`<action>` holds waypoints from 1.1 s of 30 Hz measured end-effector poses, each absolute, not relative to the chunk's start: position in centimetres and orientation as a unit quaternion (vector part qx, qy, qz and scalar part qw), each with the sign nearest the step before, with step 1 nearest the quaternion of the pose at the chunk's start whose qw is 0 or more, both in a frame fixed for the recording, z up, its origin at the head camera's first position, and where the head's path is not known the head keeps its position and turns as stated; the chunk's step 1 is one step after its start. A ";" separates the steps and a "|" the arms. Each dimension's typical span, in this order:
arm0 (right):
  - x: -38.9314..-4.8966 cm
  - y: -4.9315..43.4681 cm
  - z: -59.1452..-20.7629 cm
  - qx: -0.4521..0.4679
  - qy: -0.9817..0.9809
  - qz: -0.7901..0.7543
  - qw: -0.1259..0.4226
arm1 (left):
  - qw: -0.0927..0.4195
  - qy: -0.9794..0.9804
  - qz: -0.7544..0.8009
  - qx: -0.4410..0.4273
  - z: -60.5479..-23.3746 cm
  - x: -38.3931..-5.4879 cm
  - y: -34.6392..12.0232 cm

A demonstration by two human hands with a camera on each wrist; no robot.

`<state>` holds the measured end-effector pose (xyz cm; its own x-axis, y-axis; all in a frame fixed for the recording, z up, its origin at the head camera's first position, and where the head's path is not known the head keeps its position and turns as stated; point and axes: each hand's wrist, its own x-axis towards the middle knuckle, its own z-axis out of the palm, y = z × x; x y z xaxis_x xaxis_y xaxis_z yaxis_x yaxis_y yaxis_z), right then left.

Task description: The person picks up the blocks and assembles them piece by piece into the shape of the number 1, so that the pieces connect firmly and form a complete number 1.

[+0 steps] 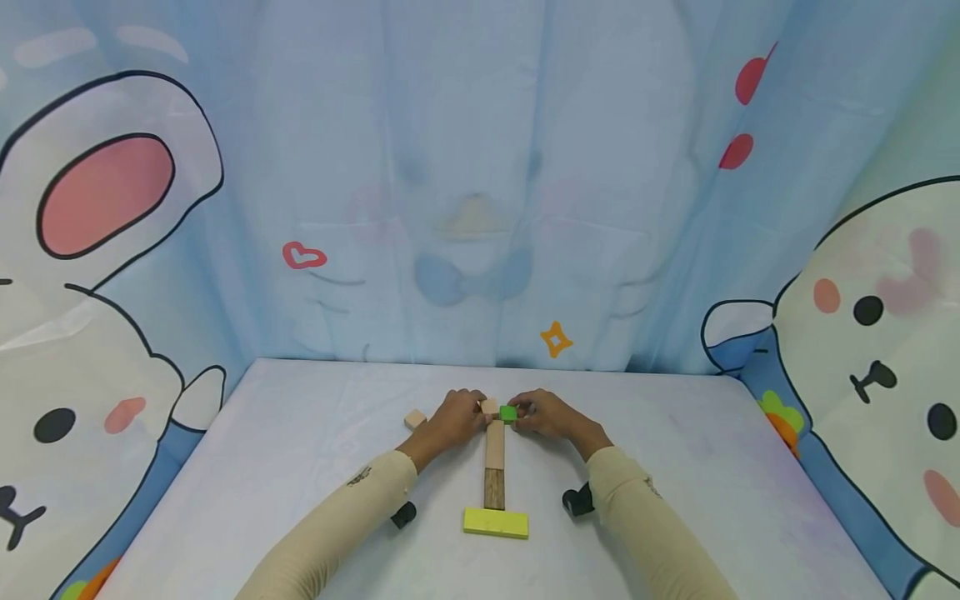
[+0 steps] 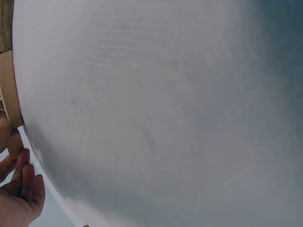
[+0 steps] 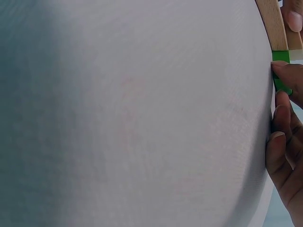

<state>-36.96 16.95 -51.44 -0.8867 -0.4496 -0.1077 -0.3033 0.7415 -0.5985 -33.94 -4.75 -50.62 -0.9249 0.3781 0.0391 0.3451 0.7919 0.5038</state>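
In the head view, blocks laid end to end run up the table: a yellow block [image 1: 496, 523] across the bottom, a dark brown block [image 1: 494, 488], then a tan plank [image 1: 495, 444]. At the far end my left hand [image 1: 459, 414] pinches a light wooden block [image 1: 490, 407] with thumb and fingers. From the other side, my right hand [image 1: 546, 414] pinches a green block [image 1: 507, 413] right beside it. The right wrist view has the thumb and fingertips on the green block [image 3: 280, 56], by the plank's end. Fingers partly hide both small blocks.
Another small wooden block [image 1: 415, 419] lies left of my left hand. Dark wrist-camera housings stick out by the left sleeve [image 1: 403, 515] and the right sleeve [image 1: 577, 501]. Behind the white table [image 1: 337, 417] hangs a blue printed curtain [image 1: 472, 167].
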 end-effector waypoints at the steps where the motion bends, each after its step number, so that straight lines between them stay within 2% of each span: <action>1: -37.0 16.9 -51.5 -0.204 0.925 -0.295 0.123 | 0.029 0.946 0.259 0.194 -50.7 -33.9 -4.8; 16: -36.9 16.8 -51.4 -0.191 0.926 -0.298 0.128 | 0.019 0.946 0.251 0.203 -50.6 -33.6 -4.6; 26: -36.8 16.7 -51.4 -0.197 0.926 -0.294 0.129 | 0.040 0.948 0.252 0.190 -50.5 -33.5 -4.5; 33: -36.8 16.8 -51.3 -0.197 0.926 -0.296 0.125 | 0.036 0.947 0.253 0.197 -50.3 -33.6 -4.5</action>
